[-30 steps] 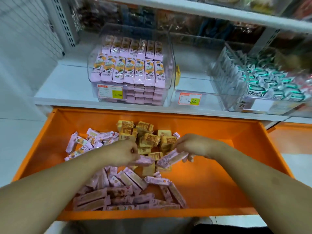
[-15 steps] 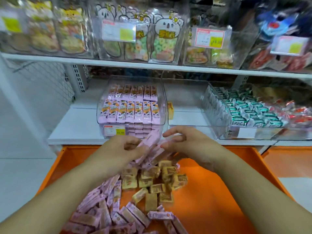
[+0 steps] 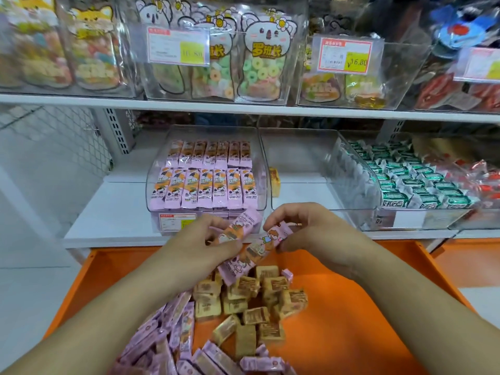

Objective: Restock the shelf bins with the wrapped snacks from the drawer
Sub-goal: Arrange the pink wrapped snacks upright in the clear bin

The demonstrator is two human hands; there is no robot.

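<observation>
Both hands hold pink wrapped snack bars (image 3: 249, 244) above the orange drawer (image 3: 351, 307), just in front of the shelf. My left hand (image 3: 200, 244) grips the left end of the bundle. My right hand (image 3: 305, 228) pinches the top end of one bar. Straight behind stands a clear bin (image 3: 208, 180) with two neat rows of the same pink bars. Below my hands the drawer holds loose pink bars (image 3: 167, 336) at the left and yellow wrapped squares (image 3: 251, 301) in the middle.
An empty clear bin (image 3: 297, 169) sits right of the pink one, then a bin of green-and-white packets (image 3: 414, 182). One yellow packet (image 3: 273, 178) stands between the bins. The upper shelf (image 3: 243, 108) carries bins of bagged candy with price tags.
Both hands have risen out of the drawer with pink bars and come close to the shelf edge. The view has tilted up, so the upper shelf shows.
</observation>
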